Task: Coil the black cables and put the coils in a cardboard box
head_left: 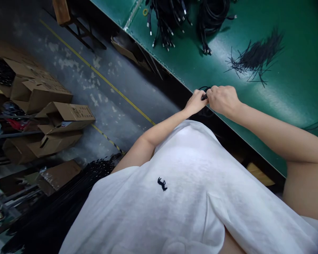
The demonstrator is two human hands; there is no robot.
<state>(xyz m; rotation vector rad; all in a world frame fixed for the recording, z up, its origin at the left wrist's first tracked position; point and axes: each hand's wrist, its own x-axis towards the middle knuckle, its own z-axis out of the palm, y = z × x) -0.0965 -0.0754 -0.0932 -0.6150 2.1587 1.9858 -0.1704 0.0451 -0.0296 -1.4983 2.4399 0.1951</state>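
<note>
Both hands meet at the near edge of the green table (257, 106). My left hand (196, 103) is closed on a black cable (205, 89), of which only a small loop shows. Pressed up against it, my right hand (224, 98) has its fingers curled in on the same cable. Most of the cable is hidden by the fingers. Farther up the table lies a loose pile of thin black ties (259, 54). Coiled black cables (213, 17) with metal plugs lie beyond my hands, beside a larger bundle of such cables (165, 21).
A small yellow ring (145, 12) lies by the cable bundles. On the left, cardboard boxes (69, 113) stand on shelving. A wooden stool (62, 12) is on the grey floor, which has a yellow line. Long black cables (53, 208) hang at lower left.
</note>
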